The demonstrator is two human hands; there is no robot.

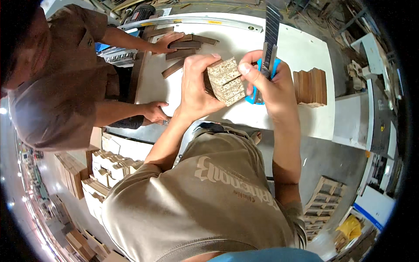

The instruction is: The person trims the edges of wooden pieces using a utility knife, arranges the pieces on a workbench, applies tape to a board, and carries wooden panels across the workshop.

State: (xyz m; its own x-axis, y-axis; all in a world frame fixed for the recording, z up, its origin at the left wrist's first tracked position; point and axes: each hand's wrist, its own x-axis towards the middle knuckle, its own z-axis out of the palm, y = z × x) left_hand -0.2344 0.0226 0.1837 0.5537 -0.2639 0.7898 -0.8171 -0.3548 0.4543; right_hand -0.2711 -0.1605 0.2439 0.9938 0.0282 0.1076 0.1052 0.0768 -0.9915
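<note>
My left hand point(195, 85) is wrapped round a short block of stacked chipboard strips point(227, 81), its speckled cut ends turned up toward me. Dark gaps run between the strips. In my right hand point(275, 85) is a blue-bodied tool point(255, 99) with a long, dark metal bar, somewhat like a ruler, pointing away over the table's far edge. Its exact kind is unclear. The thumb and forefinger of my right hand are close to the block's right side; whether they touch it I cannot tell. Both hands are above the white tabletop point(305, 48).
On the left, a co-worker's hand point(168, 43) rests by several loose brown strips point(183, 53). A stack of brown strips point(310, 87) stands at the table's right. A long metal bar point(192, 20) lies along the back. Lower right is a wooden pallet point(325, 201); lower left are stacked pale pieces point(109, 168).
</note>
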